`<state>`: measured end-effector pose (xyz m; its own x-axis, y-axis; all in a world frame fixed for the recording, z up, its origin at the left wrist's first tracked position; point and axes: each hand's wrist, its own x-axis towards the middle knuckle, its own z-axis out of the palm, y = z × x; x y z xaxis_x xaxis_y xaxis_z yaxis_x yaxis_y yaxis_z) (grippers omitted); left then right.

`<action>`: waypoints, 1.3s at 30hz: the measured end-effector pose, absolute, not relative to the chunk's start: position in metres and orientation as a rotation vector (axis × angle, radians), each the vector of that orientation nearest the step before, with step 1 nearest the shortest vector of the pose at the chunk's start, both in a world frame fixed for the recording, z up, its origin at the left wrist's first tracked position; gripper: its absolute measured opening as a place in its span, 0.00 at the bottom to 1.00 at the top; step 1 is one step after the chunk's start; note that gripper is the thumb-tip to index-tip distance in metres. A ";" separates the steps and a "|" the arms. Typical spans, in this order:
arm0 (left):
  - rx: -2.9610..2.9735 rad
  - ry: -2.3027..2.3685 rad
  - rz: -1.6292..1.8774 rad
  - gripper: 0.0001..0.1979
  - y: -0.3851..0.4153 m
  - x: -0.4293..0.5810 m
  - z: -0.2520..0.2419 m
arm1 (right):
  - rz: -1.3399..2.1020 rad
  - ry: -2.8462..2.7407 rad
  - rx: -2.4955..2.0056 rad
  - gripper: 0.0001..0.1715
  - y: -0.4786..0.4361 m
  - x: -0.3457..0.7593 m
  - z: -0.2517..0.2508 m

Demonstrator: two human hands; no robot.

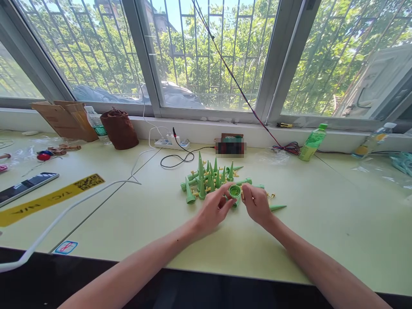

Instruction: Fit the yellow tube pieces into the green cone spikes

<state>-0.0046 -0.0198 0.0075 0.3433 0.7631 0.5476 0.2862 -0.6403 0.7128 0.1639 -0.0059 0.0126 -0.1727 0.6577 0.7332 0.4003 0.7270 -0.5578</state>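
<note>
My left hand [212, 207] is closed around a green plastic watering spike [234, 191], its round open end turned up towards me. Close against its right side, my right hand [258, 204] is curled in a pinch; a bit of yellow shows by the fingertips, but what they grip is mostly hidden. Just beyond both hands lies a group of green spikes [201, 185], some upright on their wide ends and others on their sides. Small yellow valve pieces [273, 195] are scattered among them and to the right. One spike's green tip [278, 207] sticks out past my right hand.
A white cable [96, 189] crosses the table's left side, near a phone [28, 187] and a yellow label strip [54, 199]. Along the back stand a brown pouch [119, 129], a power strip [173, 143] and a green bottle [313, 143]. The table's front edge [225, 277] is close.
</note>
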 end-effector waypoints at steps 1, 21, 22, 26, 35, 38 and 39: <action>2.092 0.913 1.260 0.18 -0.021 -0.004 0.008 | 0.283 -1.785 -0.827 0.24 -0.006 0.164 0.012; 1.570 0.736 1.009 0.29 -0.023 -0.007 0.023 | 0.076 -1.863 -0.722 0.20 -0.010 0.166 0.017; 1.573 0.722 0.997 0.28 -0.023 -0.008 0.024 | 0.084 -1.860 -0.727 0.21 -0.010 0.166 0.017; 1.598 0.652 0.958 0.22 -0.022 -0.010 0.024 | 0.097 -1.844 -0.757 0.22 -0.011 0.165 0.016; 1.743 0.633 0.974 0.21 -0.020 -0.012 0.019 | 0.107 -1.821 -0.811 0.23 -0.010 0.164 0.015; 1.855 0.661 0.996 0.20 -0.019 -0.013 0.018 | 0.122 -1.823 -0.830 0.24 -0.009 0.164 0.014; 1.895 0.672 1.000 0.21 -0.019 -0.014 0.017 | 0.127 -1.825 -0.836 0.24 -0.009 0.165 0.014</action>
